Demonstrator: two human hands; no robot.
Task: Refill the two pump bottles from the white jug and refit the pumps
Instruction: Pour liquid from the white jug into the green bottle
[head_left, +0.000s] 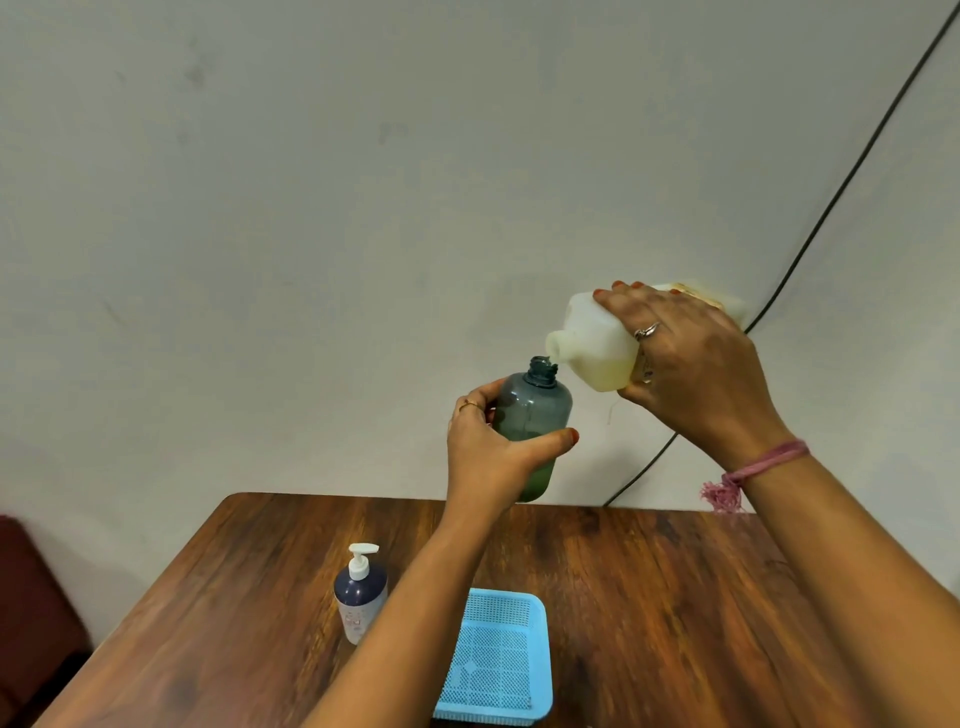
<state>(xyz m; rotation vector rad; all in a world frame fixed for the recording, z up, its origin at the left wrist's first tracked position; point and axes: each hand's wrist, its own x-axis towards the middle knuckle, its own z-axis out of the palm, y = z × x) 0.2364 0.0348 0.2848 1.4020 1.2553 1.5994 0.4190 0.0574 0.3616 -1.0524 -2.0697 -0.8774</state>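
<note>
My left hand (493, 452) grips a translucent grey-blue bottle (532, 410) with no pump, held up in the air above the table's far edge. It has greenish liquid in its lower part. My right hand (691, 364) holds the white jug (592, 343) tipped on its side, its open spout resting at the bottle's neck. A second, dark blue bottle (360, 597) with a white pump fitted stands upright on the table at the left.
A light blue mesh tray (498, 660) lies on the wooden table (675, 597) below my left forearm. A black cable (810, 228) runs down the wall behind the jug. A dark red seat (31, 597) is at the left edge.
</note>
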